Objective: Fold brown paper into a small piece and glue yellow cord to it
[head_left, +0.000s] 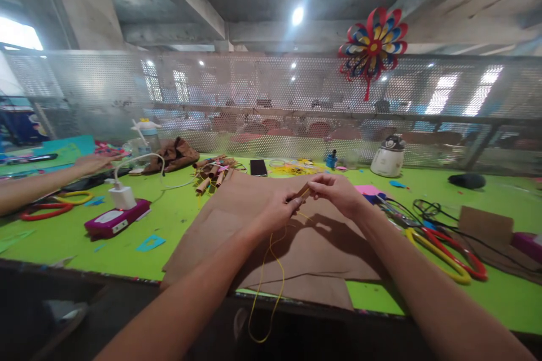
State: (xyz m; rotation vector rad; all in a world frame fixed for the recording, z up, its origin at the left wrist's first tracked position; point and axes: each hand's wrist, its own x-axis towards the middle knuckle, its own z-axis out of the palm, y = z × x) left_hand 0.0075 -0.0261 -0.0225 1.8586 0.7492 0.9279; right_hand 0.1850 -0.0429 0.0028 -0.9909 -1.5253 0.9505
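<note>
My left hand (279, 210) and my right hand (334, 190) meet above a stack of brown paper sheets (322, 254) on the green table (122, 251). Both pinch a small brown rolled paper piece (303, 192) between the fingertips. A thin yellow string (271, 276) hangs from the hands, loops down over the brown paper and drops past the table's front edge.
A pile of small brown paper rolls (214, 172) and a black phone (258, 167) lie behind the sheets. Red and yellow scissors (444, 251) and cables sit at right, a purple box with a white charger (118, 214) at left. Another person's arm (46, 180) reaches in far left. A mesh screen with a paper pinwheel (372, 45) stands behind.
</note>
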